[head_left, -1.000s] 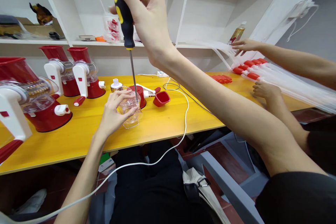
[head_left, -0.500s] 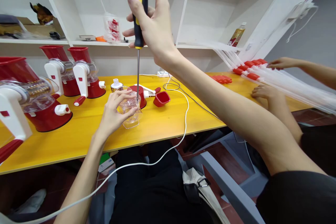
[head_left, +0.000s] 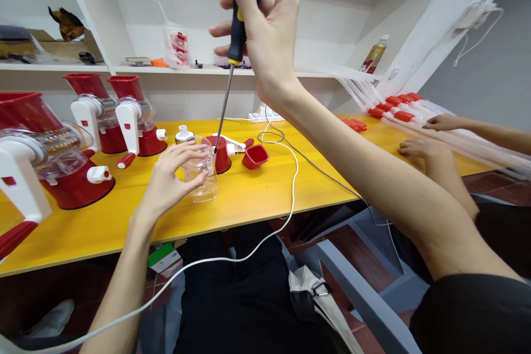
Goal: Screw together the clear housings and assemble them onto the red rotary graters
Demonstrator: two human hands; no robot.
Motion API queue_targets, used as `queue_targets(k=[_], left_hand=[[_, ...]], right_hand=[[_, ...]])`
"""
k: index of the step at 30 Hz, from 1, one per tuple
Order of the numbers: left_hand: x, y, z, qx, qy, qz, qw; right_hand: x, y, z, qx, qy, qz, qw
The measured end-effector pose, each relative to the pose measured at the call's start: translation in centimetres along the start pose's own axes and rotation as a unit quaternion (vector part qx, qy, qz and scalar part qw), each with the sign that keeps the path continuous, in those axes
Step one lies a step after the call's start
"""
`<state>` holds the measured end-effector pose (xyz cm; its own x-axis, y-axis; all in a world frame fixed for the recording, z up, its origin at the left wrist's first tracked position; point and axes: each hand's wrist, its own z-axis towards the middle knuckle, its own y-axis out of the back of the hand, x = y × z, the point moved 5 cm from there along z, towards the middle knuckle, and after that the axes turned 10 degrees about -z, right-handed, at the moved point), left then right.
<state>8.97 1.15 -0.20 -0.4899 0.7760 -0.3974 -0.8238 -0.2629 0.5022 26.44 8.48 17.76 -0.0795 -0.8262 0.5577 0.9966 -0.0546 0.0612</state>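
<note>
Your right hand (head_left: 265, 33) grasps the screwdriver (head_left: 238, 38), tip near the clear plastic part (head_left: 204, 191); your left hand (head_left: 166, 177) pinches that part on the yellow table (head_left: 249, 196). Beyond: an open red hopper (head_left: 255, 157), then a shelved clear container (head_left: 178, 48) with red pieces inside.

Screwdriver (head_left: 238, 37): black handle, yellow inlays and collar; shaft steel-grey. Plastic part (head_left: 204, 192): transparent, colourless. Round base (head_left: 223, 162): red. Cup-shaped hopper (head_left: 256, 157): red throughout. Front grinder (head_left: 68, 187): red hopper and base, clear middle, white crank marked with a small red square, red grip, white knob. Two rear grinders (head_left: 151, 142): same red, white and clear scheme. Tabletop (head_left: 249, 193): yellow, faint streaks. Long cable (head_left: 294, 185): white; thin cable (head_left: 322, 171): grey. Shelving (head_left: 199, 71): white. Bottle (head_left: 374, 56): golden, white cap. Chair (head_left: 352, 282): blue-grey. Small box (head_left: 165, 258): green and white. Trousers (head_left: 232, 293), right sleeve (head_left: 468, 310): black.
</note>
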Motion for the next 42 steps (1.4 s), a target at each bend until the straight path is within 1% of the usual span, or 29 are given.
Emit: queue_targets(k=[2, 5, 7, 9, 13, 16, 19, 23, 28, 33, 36, 39, 42], left_hand=[[-0.5, 0.4, -0.1, 0.003, 0.010, 0.040, 0.999], [-0.9, 0.2, -0.2, -0.032, 0.056, 0.124, 0.990], [-0.9, -0.3, -0.2, -0.046, 0.089, 0.179, 0.979], [-0.7, -0.5, -0.3, -0.032, 0.108, 0.202, 0.973], [-0.6, 0.3, -0.4, 0.032, 0.086, 0.153, 0.984], [-0.6, 1.2, -0.6, 0.051, 0.085, 0.105, 0.990], [-0.6, 1.3, -0.5, 0.030, 0.074, 0.094, 0.992], [0.0, 0.8, -0.4, 0.023, 0.047, 0.102, 0.993], [0.8, 1.0, -0.4, 0.011, 0.049, 0.060, 0.997], [0.8, 1.2, -0.5, -0.002, 0.043, 0.032, 0.999], [0.8, 1.1, -0.4, -0.006, 0.037, 0.026, 0.999], [0.7, 1.1, -0.4, -0.008, 0.032, 0.019, 0.999], [0.7, 1.0, -0.4, -0.010, 0.033, 0.018, 0.999]], right_hand=[[-0.3, 0.6, -0.2, -0.030, 0.042, 0.010, 0.999], [-0.5, 1.2, -0.9, -0.064, 0.077, 0.015, 0.995], [-0.5, 1.4, -1.3, -0.079, 0.084, 0.027, 0.993], [-0.3, 1.4, -1.5, -0.080, 0.077, 0.031, 0.993], [-0.3, 0.7, -1.5, -0.045, 0.036, 0.004, 0.998], [-0.1, -0.1, -1.9, -0.033, 0.015, -0.005, 0.999], [0.4, -1.1, -2.4, -0.010, 0.005, -0.014, 1.000], [1.0, -2.0, -2.6, 0.017, 0.020, -0.019, 0.999], [1.0, -2.4, -1.9, 0.027, 0.060, 0.001, 0.998], [0.7, -2.7, -1.8, 0.034, 0.057, -0.035, 0.997], [0.7, -2.5, -2.0, 0.027, 0.072, -0.024, 0.997], [0.6, -2.8, -2.1, 0.040, 0.079, -0.006, 0.996], [1.3, -3.7, -2.0, 0.070, 0.100, 0.004, 0.993]])
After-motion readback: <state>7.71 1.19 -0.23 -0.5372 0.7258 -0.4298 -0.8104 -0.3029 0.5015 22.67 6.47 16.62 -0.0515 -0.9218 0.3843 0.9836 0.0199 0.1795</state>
